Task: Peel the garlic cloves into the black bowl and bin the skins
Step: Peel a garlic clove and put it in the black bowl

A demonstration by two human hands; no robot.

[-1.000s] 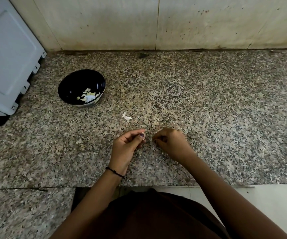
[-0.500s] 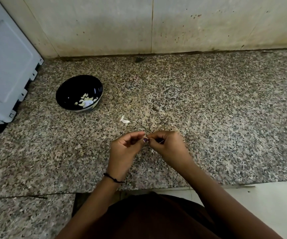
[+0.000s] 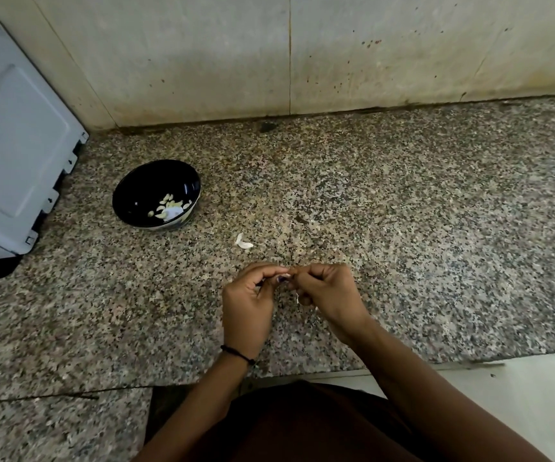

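Bench (image 3: 402,228): black bowl (image 3: 143,188) sits at 10 o'clock from the hands, well apart. Left hand (image 3: 248,306) is nearer to it. Right hand (image 3: 331,295) meets it fingertip to fingertip, both pinching one clove (image 3: 287,271); its long axis is too small to tell. White scrap (image 3: 243,242) at 11 o'clock. A second ago the hands were apart; now joined.

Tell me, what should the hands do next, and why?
Probably peel the skin away. The left hand and right hand both pinch a small pale garlic clove between their fingertips, above the counter, so it likely needs peeling before going into the black bowl.
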